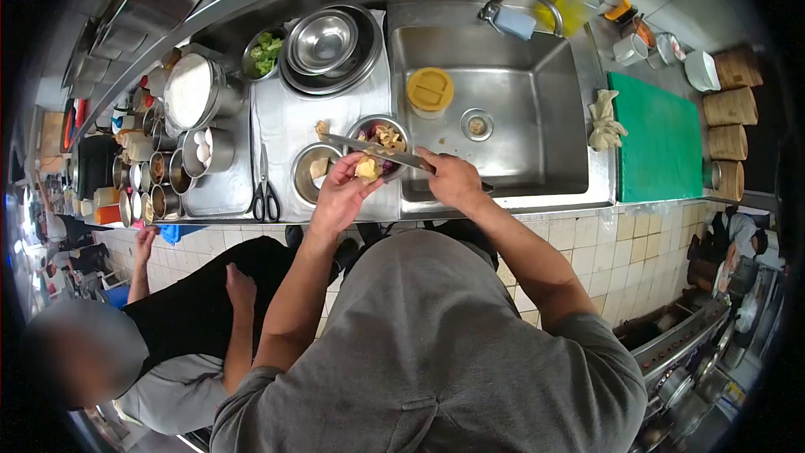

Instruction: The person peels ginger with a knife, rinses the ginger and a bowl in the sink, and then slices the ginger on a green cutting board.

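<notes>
My right hand (455, 180) is closed around the handle of a long knife (381, 151), its blade pointing left. In my left hand (340, 195) is a pale yellow, lumpy piece that looks like peeled ginger (367, 169), pinched in the fingertips just below the blade. Behind both hands, a metal bowl (404, 127) contains brownish peelings and some dark red bits. A second metal bowl (300, 189), left of it, has pale pieces inside. One small tan lump (321, 127) lies on the white cloth.
Scissors (265, 193) lie left of the bowls, near stacked metal bowls (323, 42) and a bowl of green leaves (267, 54). A yellow-lidded tub (430, 91) stands in the sink (545, 117). A green cutting board (658, 138) is at right. Another person (180, 344) is close on my left.
</notes>
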The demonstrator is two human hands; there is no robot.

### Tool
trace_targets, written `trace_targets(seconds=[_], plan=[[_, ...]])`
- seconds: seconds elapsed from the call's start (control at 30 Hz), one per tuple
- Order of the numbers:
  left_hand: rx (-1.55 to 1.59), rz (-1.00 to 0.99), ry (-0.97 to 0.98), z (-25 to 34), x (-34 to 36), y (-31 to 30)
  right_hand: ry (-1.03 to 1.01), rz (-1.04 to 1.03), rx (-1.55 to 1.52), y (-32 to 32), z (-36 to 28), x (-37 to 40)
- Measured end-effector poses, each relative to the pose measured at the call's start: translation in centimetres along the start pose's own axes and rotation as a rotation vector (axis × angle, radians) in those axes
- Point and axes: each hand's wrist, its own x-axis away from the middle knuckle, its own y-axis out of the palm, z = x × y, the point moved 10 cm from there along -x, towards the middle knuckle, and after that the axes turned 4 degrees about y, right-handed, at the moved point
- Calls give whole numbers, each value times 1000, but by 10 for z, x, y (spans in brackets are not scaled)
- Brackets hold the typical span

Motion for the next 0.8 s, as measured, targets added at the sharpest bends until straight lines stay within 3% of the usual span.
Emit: trace_targets(seconds=[0.23, 0.67, 0.77, 0.8], plan=[[-225, 95, 59, -5, -13, -14, -152, 132, -107, -3, -47, 15], [89, 45, -18, -1, -18, -8, 66, 4, -43, -2, 8, 0], [37, 98, -24, -5, -23, -20, 36, 50, -83, -7, -5, 3], [-298, 22, -18, -2, -23, -13, 68, 65, -36, -9, -5, 4]])
